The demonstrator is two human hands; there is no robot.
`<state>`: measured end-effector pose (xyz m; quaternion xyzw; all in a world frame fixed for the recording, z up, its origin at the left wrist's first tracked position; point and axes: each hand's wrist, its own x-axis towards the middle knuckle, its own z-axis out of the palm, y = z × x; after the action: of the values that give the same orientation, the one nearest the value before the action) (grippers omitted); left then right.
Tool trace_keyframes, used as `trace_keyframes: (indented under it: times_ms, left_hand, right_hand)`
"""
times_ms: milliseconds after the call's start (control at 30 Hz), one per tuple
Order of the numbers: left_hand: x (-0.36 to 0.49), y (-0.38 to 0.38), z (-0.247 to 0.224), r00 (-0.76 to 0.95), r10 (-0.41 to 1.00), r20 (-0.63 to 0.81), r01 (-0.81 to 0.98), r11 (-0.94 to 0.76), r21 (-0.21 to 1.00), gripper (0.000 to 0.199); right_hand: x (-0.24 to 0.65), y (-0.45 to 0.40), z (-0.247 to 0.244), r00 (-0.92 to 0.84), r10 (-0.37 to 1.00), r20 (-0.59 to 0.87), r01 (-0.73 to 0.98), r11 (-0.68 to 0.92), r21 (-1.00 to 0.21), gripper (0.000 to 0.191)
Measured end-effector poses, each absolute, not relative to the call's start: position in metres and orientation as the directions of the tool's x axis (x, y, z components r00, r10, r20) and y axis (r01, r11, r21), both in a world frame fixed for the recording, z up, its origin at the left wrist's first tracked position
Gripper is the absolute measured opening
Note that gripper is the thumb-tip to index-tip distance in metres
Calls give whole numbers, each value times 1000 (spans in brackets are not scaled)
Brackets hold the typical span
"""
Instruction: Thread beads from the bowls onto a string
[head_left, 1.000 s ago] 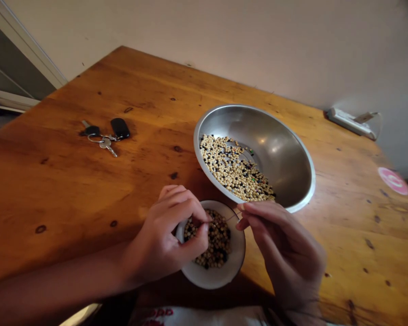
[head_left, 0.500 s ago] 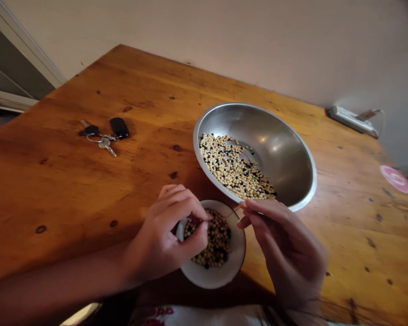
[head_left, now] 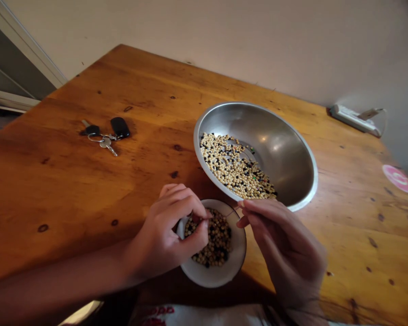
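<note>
Thread (head_left: 231, 212) joins the pinching left hand (head_left: 166, 235) and right hand (head_left: 285, 249) above a white bowl (head_left: 217, 277) of round beads (head_left: 215, 240).

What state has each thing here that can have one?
Large stainless steel bowl: tilted, cream and black beads lying low inside.
Small white bowl: upright, nearly full of dark and pale beads.
Left hand: fingers pinched together above white bowl.
Right hand: pinching thin thread.
Black key fobs with silver keys: lying on wooden table.

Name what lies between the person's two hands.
In the head view, a thin thread runs between the left hand and right hand, above a small white bowl of dark and pale beads.
</note>
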<state>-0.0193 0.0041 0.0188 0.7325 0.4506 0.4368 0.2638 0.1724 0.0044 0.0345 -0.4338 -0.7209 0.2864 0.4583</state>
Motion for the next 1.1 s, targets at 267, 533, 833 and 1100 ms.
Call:
trace_keyframes:
  times_ms: [267,533,833,1100]
  left_hand:
    - [-19,4,19,210,891,403,424,-455,783,12]
    - [-19,4,19,203,894,400,434,-448,782,11]
    - [-19,5,19,207,891,405,421,-454,785,12]
    - [-19,5,19,205,890,407,411,-456,790,12]
  right_hand:
    - [171,4,34,-199,890,409,376,455,-807,36]
    - [172,6,35,-230,867,443,386,499,-776,37]
    - [173,6,33,-230,872,433,374,490,-787,39]
    - [171,7,33,-235,871,430,381,490,-784,38]
